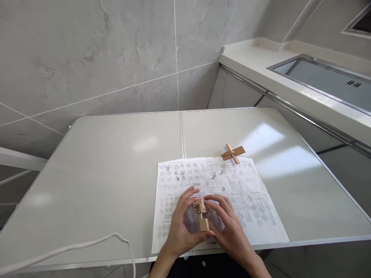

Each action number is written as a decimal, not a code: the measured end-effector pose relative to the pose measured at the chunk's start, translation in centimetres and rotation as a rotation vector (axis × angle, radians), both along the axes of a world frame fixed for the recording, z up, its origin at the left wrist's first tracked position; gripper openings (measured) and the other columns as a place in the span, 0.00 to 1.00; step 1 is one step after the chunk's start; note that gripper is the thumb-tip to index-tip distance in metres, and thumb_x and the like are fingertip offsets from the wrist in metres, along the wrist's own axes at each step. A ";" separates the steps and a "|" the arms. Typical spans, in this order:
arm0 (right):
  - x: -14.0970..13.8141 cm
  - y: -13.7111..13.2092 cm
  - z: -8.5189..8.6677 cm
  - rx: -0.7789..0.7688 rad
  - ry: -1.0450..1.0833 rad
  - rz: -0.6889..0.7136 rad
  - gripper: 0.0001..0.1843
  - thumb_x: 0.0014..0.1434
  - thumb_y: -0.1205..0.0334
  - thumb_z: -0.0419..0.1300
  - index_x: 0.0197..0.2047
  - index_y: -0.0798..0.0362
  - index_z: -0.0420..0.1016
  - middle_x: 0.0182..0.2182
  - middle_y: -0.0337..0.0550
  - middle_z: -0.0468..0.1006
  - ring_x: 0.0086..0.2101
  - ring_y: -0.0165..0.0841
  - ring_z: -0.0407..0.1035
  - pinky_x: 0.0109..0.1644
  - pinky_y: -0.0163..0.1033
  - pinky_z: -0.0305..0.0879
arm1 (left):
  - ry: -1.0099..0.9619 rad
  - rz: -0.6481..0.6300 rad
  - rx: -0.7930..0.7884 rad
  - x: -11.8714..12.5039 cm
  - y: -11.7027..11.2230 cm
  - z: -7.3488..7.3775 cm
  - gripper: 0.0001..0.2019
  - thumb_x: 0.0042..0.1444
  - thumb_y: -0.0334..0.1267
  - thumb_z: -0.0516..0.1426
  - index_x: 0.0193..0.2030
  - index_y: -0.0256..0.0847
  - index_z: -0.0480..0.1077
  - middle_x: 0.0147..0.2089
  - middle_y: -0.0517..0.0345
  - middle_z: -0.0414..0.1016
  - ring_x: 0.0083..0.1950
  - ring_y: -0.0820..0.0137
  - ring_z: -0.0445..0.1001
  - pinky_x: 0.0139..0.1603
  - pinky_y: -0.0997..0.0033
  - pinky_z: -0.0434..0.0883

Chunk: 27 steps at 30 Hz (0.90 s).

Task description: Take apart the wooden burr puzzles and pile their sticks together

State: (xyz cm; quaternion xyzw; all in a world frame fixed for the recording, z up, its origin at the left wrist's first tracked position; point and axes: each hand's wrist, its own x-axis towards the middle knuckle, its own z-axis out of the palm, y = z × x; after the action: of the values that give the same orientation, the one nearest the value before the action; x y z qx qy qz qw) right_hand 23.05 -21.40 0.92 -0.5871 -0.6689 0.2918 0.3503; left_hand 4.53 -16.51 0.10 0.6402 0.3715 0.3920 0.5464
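Notched wooden puzzle pieces (203, 224), fitted together, are held between my two hands above a printed sheet. A dark marking shows on the end of the upper piece. My left hand (182, 227) curls round them from the left, thumb along the bottom and fingertips at the top. From the right, my right hand (227, 224) grips them, its thumb meeting my left thumb below and its fingers bent over the upper end. The printed sheet (263, 204), creased white paper with rows of small diagrams, lies under both hands. Part of the pieces is hidden by my fingers.
Beyond the sheet's top edge, a wooden stick (232, 153) lies crossed over a flat brown strip (240, 150) on the white table (101, 173). A white cable (87, 244) crosses the near left corner. A counter (246, 54) with an inset glass-topped appliance (327, 83) stands right.
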 end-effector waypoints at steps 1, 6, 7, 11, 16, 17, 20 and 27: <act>-0.1 0.1 0.1 0.013 0.025 0.014 0.18 0.72 0.67 0.58 0.62 0.42 0.71 0.58 0.51 0.75 0.60 0.49 0.67 0.59 0.55 0.76 | -0.001 -0.004 0.005 0.0 0.0 0.0 0.37 0.50 0.54 0.75 0.65 0.54 0.71 0.73 0.46 0.66 0.79 0.43 0.55 0.76 0.38 0.60; -0.3 0.4 0.3 0.006 0.150 0.038 0.11 0.75 0.65 0.56 0.56 0.44 0.74 0.50 0.50 0.78 0.53 0.47 0.71 0.53 0.51 0.77 | -0.002 0.002 0.033 -0.1 -0.4 0.0 0.38 0.50 0.59 0.73 0.65 0.53 0.71 0.71 0.45 0.68 0.76 0.43 0.61 0.72 0.37 0.65; -0.3 0.4 0.4 -0.001 0.174 0.047 0.10 0.76 0.65 0.56 0.56 0.44 0.74 0.50 0.50 0.79 0.52 0.46 0.72 0.52 0.50 0.77 | -0.003 0.004 0.038 -0.2 -0.6 0.1 0.38 0.50 0.61 0.73 0.64 0.53 0.71 0.70 0.45 0.68 0.74 0.43 0.63 0.72 0.38 0.66; 0.0 0.0 1.1 -0.021 0.233 0.093 0.09 0.76 0.63 0.57 0.56 0.43 0.73 0.49 0.48 0.79 0.50 0.44 0.74 0.50 0.47 0.77 | 0.048 0.052 0.047 -1.1 -0.8 0.6 0.36 0.52 0.61 0.72 0.64 0.53 0.70 0.67 0.46 0.69 0.69 0.47 0.69 0.68 0.41 0.72; 0.8 0.0 0.9 -0.069 0.183 -0.023 0.08 0.77 0.59 0.56 0.55 0.43 0.74 0.51 0.49 0.79 0.51 0.44 0.76 0.50 0.45 0.77 | 0.358 0.196 0.205 -2.6 -0.7 1.1 0.32 0.57 0.51 0.72 0.64 0.53 0.67 0.66 0.47 0.70 0.70 0.50 0.69 0.69 0.41 0.71; 1.0 0.0 0.6 -0.078 0.154 -0.067 0.08 0.77 0.58 0.56 0.55 0.44 0.74 0.52 0.49 0.78 0.52 0.44 0.76 0.51 0.46 0.77 | 0.428 0.216 0.240 -2.8 -0.7 1.0 0.31 0.57 0.50 0.72 0.64 0.52 0.66 0.66 0.47 0.70 0.70 0.50 0.68 0.68 0.41 0.71; 1.5 0.0 -0.5 -0.099 0.059 -0.154 0.08 0.77 0.56 0.55 0.55 0.44 0.73 0.54 0.49 0.77 0.52 0.45 0.76 0.51 0.47 0.78 | 0.585 0.241 0.315 -2.9 -0.7 0.7 0.29 0.59 0.49 0.71 0.63 0.51 0.67 0.67 0.46 0.69 0.71 0.48 0.66 0.68 0.40 0.72; 1.8 0.2 -1.6 -0.017 -0.119 -0.192 0.06 0.76 0.56 0.56 0.51 0.45 0.72 0.51 0.51 0.77 0.51 0.48 0.75 0.50 0.52 0.78 | 0.753 0.223 0.370 -2.3 -1.0 0.0 0.28 0.58 0.49 0.71 0.61 0.49 0.68 0.69 0.46 0.67 0.73 0.44 0.63 0.68 0.37 0.72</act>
State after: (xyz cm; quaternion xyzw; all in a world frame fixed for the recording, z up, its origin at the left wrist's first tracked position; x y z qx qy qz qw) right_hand 24.89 -21.24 -0.70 -0.6677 -0.6267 0.2271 0.3315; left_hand 2.25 -17.52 0.10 0.7816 0.5352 0.2478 0.2033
